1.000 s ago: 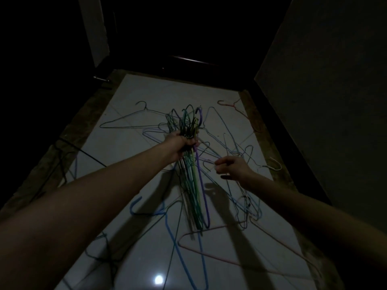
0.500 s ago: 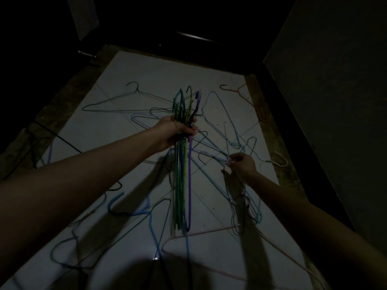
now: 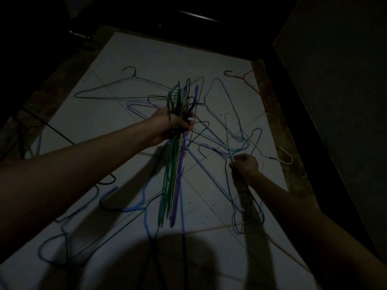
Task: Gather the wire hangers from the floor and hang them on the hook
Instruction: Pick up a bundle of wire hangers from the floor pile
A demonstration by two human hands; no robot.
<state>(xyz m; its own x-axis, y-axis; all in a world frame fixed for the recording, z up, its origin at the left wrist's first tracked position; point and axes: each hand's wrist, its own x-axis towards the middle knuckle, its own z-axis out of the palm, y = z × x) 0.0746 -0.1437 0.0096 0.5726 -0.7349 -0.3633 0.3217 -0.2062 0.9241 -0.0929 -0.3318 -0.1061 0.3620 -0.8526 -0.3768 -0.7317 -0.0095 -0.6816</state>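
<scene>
My left hand (image 3: 173,126) grips a bundle of wire hangers (image 3: 174,176) by their necks, green, yellow and purple, hooks up and bodies hanging down above the floor. Lower right, my right hand (image 3: 244,164) pinches the neck of a light blue hanger (image 3: 237,148) lying in a tangle on the tiles. More hangers are scattered over the floor: a grey one (image 3: 117,90) at far left, a pink one (image 3: 247,80) at far right, a blue one (image 3: 134,208) near me. No hook for hanging them is in view.
The floor is pale tile (image 3: 146,59) with a brown border (image 3: 293,164). A dark wall (image 3: 335,101) runs along the right and a dark doorway lies ahead. A black cable (image 3: 52,130) crosses the left edge. My shadow covers the near tiles.
My right hand has moved down and right to the floor and closed its fingers on the light blue hanger's neck. My left hand has kept its bundle, held slightly farther forward.
</scene>
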